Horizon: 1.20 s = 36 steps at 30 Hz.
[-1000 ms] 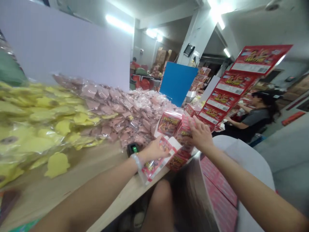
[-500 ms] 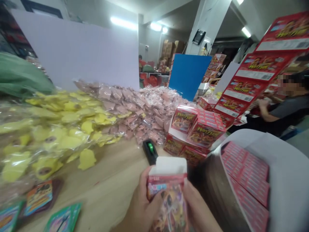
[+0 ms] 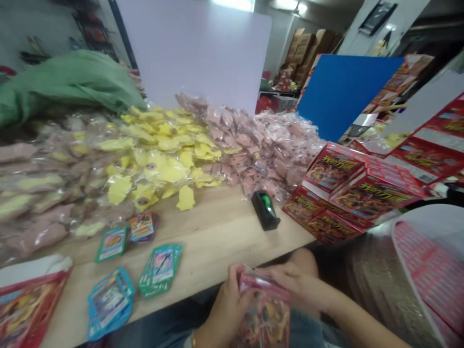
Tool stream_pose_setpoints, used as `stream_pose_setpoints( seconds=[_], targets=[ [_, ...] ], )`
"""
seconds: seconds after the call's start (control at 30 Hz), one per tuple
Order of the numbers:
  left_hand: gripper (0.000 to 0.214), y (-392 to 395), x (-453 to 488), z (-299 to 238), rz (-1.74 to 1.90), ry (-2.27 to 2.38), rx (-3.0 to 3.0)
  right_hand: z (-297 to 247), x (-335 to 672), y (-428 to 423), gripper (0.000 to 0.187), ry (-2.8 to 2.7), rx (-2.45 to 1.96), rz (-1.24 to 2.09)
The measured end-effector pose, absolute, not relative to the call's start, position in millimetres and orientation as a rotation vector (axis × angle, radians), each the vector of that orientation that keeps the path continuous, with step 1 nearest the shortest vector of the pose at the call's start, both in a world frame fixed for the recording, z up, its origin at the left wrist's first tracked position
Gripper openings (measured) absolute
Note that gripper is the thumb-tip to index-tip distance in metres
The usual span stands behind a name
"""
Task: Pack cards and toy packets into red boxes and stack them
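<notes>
1 red pack [image 3: 264, 314] moved lower, below tbl edge [image 3: 181, 289], L hand [image 3: 226, 307] + R hand [image 3: 290, 281] gripping it.

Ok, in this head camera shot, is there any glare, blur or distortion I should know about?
In the head view, the wide lens bends the scene and slants the wooden table; glare glints off the clear plastic bags; the ceiling lights burn out white; the packet between the left hand and right hand looks slightly soft.

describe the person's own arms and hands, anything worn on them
Both forearms are bare, with no sleeves or gloves. The left hand has a narrow pale band at the wrist, partly cut off by the frame. The right hand shows no band or ring.
</notes>
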State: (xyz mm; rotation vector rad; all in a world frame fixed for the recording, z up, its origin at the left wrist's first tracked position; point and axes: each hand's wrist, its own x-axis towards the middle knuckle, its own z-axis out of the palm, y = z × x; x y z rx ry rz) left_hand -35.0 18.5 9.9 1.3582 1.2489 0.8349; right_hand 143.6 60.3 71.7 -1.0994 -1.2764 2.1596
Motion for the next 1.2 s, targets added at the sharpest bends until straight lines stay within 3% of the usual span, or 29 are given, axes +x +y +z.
stream_pose_setpoints(
  seconds=[0.13, 0.2, 0.5, 1.2],
  targets=[
    [0.079, 8, -35, 10, 0.967, 1.174, 1.143, 79, 136, 60, 0.037, -1.290, -1.150, 2.105],
    [0.090, 7, -35, 12, 0.979, 1.122, 1.091, 80, 133, 58, 0.042, -1.340, -1.131, 2.185],
    [0.081, 4, -46, 13, 0.931, 0.969, 1.133, 81, 126, 53, 0.036, -1.355, -1.170, 2.087],
    [0.069, -4, -54, 1, 0.915, 0.989, 1.257, 106, 122, 65, 0.036, -2.186, -0.981, 1.782]
  ],
)
